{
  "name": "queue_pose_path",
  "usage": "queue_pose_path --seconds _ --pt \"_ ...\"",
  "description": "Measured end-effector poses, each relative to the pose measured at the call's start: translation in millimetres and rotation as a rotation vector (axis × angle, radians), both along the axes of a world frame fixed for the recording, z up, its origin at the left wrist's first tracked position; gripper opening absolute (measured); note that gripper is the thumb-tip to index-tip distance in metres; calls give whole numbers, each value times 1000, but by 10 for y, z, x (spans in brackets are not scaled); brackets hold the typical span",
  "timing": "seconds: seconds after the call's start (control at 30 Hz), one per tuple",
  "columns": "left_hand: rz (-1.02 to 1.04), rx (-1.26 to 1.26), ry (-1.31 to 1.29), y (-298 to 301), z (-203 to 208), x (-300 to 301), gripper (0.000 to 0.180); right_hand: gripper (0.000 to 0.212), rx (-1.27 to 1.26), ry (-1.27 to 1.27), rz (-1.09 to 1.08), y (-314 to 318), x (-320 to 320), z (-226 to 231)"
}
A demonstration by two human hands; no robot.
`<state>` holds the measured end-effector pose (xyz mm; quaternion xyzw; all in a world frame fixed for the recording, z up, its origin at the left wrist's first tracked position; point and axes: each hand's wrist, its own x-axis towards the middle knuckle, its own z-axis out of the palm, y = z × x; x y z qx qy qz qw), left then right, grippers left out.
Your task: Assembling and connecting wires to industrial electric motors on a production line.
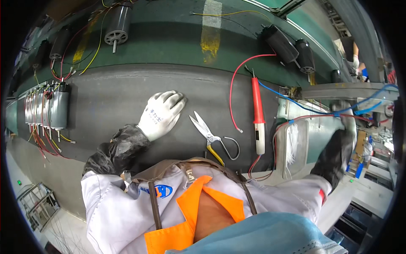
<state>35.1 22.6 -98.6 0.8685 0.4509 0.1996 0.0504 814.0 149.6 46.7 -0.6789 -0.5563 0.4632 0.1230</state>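
Note:
My left hand, in a white glove with a dark sleeve cover, rests palm down on the grey bench mat. Its fingers lie on the mat, slightly bent, and I see nothing in them. Just right of it lie scissors with parted blades and one yellow handle. Farther right is a red-and-white pen-shaped tool with a pointed metal tip, wired at its lower end. My right hand reaches far right beside the metal rail; blur and cables hide its fingers.
Several silver motors with coloured leads stand in a row at left. Black motors lie on the green surface beyond, one at far left, another at far right. Blue and red cables cross near my right arm. Another person's gloved hand shows upper right.

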Motion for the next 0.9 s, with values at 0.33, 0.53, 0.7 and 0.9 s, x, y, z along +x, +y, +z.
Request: queue_pose_path --seconds 0.33,0.53,0.7,0.9 --pt "-35 145 -73 77 -131 -34 30 41 571 -91 423 -598 -4840 257" --pt "-99 125 -222 141 -104 -36 29 44 418 -1146 99 1847 -3515 -736" --pt "-92 -31 -320 82 -162 -154 32 44 579 -905 127 2427 -3521 -1097" --pt "-113 -193 -365 186 -75 -87 34 57 360 -212 190 2781 -3210 -1237"
